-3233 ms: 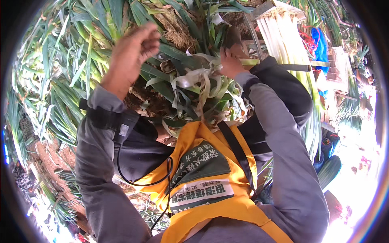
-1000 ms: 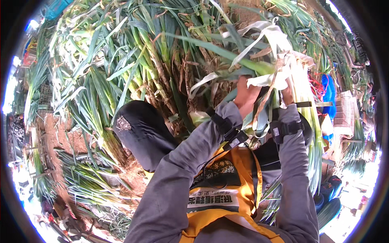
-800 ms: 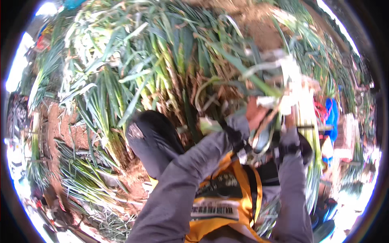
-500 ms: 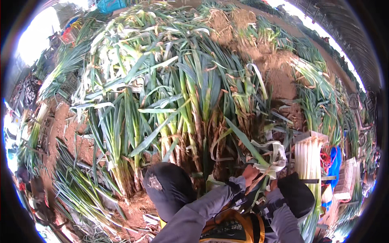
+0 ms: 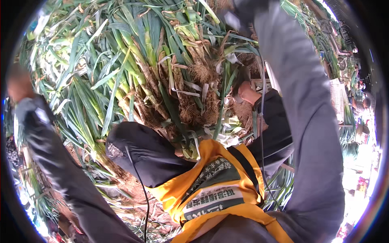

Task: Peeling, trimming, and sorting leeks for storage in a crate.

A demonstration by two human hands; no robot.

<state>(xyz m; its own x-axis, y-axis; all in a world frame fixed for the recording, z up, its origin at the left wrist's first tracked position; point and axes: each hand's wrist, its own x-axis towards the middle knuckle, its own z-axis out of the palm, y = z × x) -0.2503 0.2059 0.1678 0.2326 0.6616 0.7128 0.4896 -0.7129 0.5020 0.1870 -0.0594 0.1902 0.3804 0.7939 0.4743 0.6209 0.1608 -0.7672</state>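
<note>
My left hand (image 5: 19, 84) is raised at the far left, beside the leafy tops of a heap of long green onions (image 5: 142, 60). It is smeared by motion, so its fingers cannot be made out. My right arm (image 5: 296, 81) reaches up to the top edge. Its dark cuff (image 5: 251, 12) is blurred there and my right hand's fingers do not show. Nothing held can be seen in either hand. The onions lie in front of my knees, with brown, stringy roots (image 5: 188, 111) toward me and green leaves pointing away.
My bent knees (image 5: 144, 146) in dark trousers sit close to the roots, under a yellow apron (image 5: 219, 174). Thin dark cords (image 5: 139, 182) hang in front. Pale peeled leaf scraps (image 5: 229, 137) lie between my legs. At the right stands a pale crate (image 5: 337, 97).
My hands were together over a few onion leaves by my right knee. They have parted widely, the left to the far left, the right upward. The view has tilted down toward my lap.
</note>
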